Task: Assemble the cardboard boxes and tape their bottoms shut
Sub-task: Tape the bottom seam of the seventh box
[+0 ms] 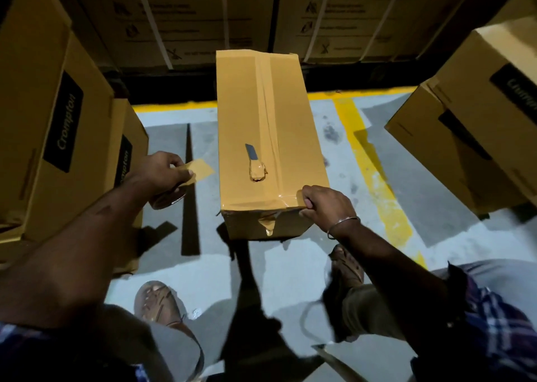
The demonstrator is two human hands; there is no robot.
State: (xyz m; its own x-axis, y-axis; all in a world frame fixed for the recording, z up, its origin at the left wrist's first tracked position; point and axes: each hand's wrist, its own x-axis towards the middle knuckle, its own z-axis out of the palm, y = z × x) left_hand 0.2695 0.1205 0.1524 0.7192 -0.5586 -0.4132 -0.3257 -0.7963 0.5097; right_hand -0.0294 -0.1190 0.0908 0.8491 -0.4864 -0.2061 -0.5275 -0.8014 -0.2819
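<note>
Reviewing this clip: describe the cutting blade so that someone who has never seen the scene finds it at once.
Start from the long cardboard box standing on the grey floor between the two hands, its top taped down the middle. On that top, left of the tape seam and towards the near end, lies the blade. It is the only dark grey metal thing there, a short slanted strip with a wad of brown tape wrapped round its near end as a handle.
</note>
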